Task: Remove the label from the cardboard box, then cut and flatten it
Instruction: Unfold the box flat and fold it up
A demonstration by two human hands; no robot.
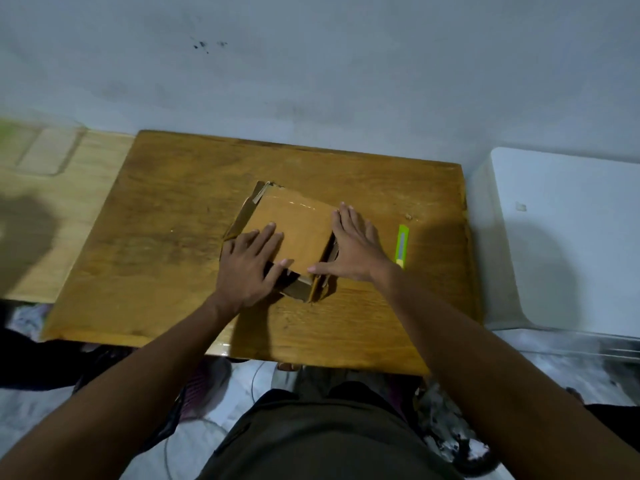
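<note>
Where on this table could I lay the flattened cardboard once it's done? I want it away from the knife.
The table's left half, between its left edge and the cardboard box, is bare. The right strip is crowded: the green utility knife lies beside the right hand.

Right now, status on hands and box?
Left hand and right hand open, flat on cardboard box. Box pressed down on wooden table. Green utility knife lying right of box, untouched.

box [294,233] underside hidden, left container [45,147] blurred (contents unclear)
</note>
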